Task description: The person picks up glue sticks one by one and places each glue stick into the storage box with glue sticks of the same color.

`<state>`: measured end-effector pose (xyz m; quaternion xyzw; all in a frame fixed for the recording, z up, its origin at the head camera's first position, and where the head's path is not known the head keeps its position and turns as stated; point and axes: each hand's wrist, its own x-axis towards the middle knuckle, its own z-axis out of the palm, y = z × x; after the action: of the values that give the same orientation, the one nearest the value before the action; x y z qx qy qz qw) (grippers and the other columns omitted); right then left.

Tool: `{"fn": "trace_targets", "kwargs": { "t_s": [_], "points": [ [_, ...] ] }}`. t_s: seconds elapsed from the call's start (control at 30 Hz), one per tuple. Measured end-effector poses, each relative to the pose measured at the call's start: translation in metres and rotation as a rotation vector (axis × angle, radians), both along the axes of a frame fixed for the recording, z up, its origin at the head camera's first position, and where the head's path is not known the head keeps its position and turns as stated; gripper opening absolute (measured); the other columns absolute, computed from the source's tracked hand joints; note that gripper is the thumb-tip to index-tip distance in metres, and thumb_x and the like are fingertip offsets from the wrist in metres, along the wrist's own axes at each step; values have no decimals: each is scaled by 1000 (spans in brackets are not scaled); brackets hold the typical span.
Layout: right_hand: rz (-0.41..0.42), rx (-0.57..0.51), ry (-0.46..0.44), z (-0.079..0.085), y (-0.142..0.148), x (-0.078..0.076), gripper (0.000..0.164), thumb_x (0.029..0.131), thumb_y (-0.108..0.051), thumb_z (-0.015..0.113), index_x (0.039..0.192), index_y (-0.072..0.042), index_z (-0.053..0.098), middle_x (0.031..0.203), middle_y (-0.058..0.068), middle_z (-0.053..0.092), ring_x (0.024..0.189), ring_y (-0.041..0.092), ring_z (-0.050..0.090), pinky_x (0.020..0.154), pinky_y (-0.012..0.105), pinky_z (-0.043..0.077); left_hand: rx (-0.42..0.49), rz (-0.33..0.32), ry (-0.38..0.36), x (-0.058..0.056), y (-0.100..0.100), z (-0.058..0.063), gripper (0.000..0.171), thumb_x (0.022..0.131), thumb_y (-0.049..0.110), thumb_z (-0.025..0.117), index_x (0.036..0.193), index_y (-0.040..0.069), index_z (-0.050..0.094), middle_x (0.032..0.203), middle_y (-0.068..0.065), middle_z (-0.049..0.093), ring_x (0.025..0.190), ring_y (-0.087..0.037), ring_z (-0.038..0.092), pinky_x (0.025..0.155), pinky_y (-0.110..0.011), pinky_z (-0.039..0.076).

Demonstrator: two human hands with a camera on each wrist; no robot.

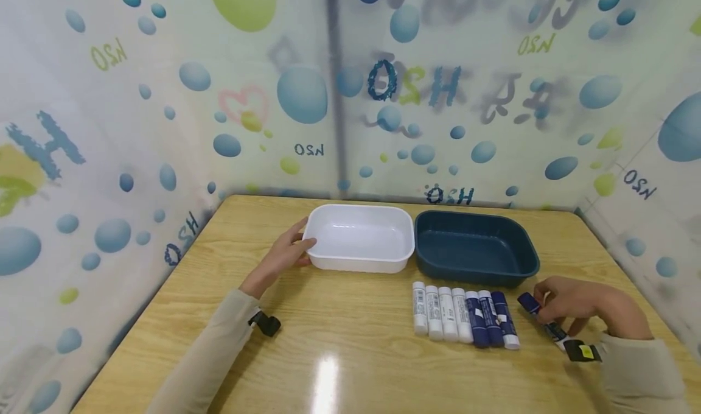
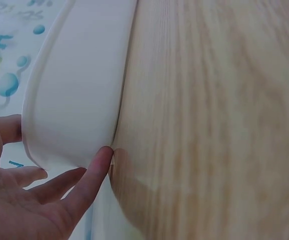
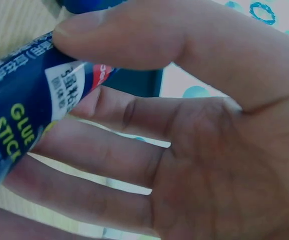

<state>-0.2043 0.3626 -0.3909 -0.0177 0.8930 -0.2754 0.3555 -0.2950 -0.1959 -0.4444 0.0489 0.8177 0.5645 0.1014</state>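
Note:
My left hand (image 1: 284,253) holds the left end of a white tray (image 1: 358,265), its thumb over the rim. In the left wrist view, a fingertip (image 2: 102,154) touches the tray's lower edge by the table. On the right, my right hand (image 1: 575,304) grips a dark blue glue stick (image 3: 22,112) between thumb and fingers; its lettering reads GLUE STICK. This glue stick slants just right of a row lying side by side: several white glue sticks (image 1: 448,313) and three dark blue glue sticks (image 1: 491,319), one with a white end toward me.
A dark teal tray (image 1: 476,275) stands right beside the white one, behind the row. Both sit on a wooden table (image 1: 350,347). Sheets with blue and green drops (image 1: 302,94) hang behind the table and along its sides.

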Motion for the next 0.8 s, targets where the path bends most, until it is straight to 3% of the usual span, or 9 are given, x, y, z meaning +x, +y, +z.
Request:
{"fn": "trace_targets", "kwargs": {
  "t_s": [0.17, 0.33, 0.6, 0.8],
  "points": [
    [2, -11, -3, 6, 4, -1, 36, 94, -14, 70, 119, 5, 54, 109, 13, 63, 93, 23, 62, 73, 47, 63, 5, -6, -3, -1, -1, 0, 76, 106, 26, 59, 168, 17, 15, 152, -31, 47, 109, -27, 68, 89, -42, 63],
    [15, -9, 39, 10, 9, 2, 41, 95, -16, 69, 124, 9, 52, 116, 20, 64, 98, 26, 64, 74, 47, 63, 6, -9, -9, -1, 0, -2, 76, 106, 26, 59, 168, 17, 15, 152, -31, 47, 109, -27, 69, 88, -40, 63],
    [76, 11, 258, 22, 16, 9, 27, 99, -19, 67, 113, 3, 59, 91, 4, 71, 80, 19, 64, 65, 34, 60, -14, -4, -25, -1, 0, -2, 76, 106, 27, 58, 168, 20, 15, 150, -29, 49, 107, -25, 69, 86, -35, 64],
    [120, 55, 351, 31, 12, 11, 29, 98, -22, 67, 113, 1, 60, 85, 1, 70, 72, 12, 60, 62, 27, 54, -23, -2, -19, 0, 0, 1, 75, 107, 29, 58, 168, 21, 15, 151, -27, 49, 110, -27, 69, 87, -36, 63]
  ]
}}
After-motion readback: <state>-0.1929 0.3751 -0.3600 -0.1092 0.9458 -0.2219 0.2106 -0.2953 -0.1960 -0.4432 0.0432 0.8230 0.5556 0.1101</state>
